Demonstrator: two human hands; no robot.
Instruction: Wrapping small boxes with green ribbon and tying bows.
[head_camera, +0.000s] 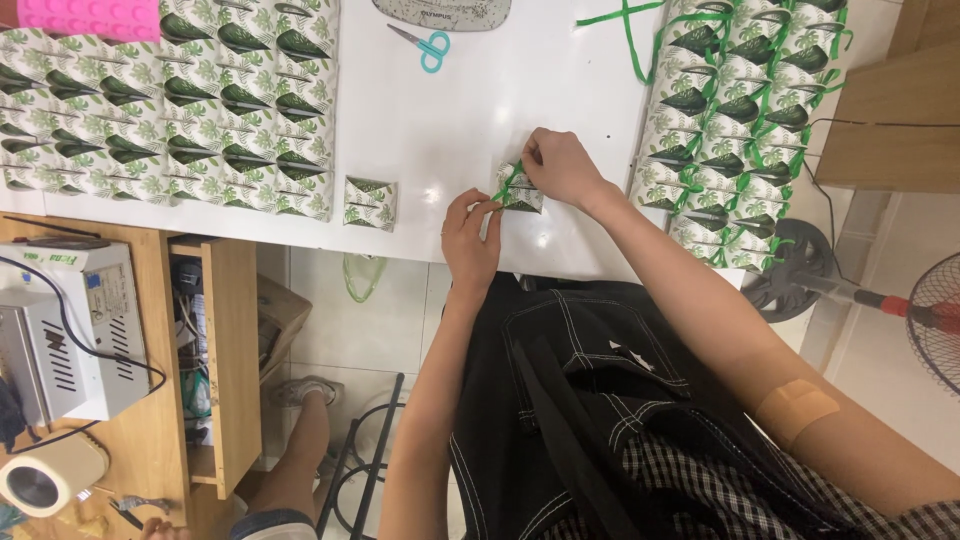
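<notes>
On the worktop, the small box sits near the six o'clock edge, between the left hand at seven o'clock and the right hand at two o'clock. A single box lies at nine o'clock of it. Rows of boxes fill ten o'clock, ribboned boxes three o'clock, scissors twelve o'clock.
</notes>
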